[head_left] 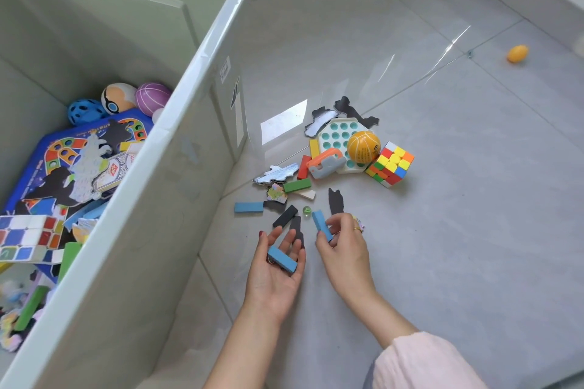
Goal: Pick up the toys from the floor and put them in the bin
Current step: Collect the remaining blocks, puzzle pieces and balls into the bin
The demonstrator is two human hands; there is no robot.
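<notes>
Your left hand (278, 265) lies palm-up, fingers relaxed, carrying a blue block (282, 259); your right hand (343, 249) pinches another blue block (322, 225) beside the bin (177, 123).

Bin (177, 123) left of the toy pile (335, 161) on floor (442, 230); stray ball (517, 53) far right, behind

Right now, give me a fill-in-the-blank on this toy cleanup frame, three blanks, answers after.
1. The right hand pinches a ____ block.
2. A second blue block lies on the palm of the ____ hand.
3. The yellow ball rests on the pop-it board, next to the ____ cube.

Missing words: blue; left; puzzle
</notes>
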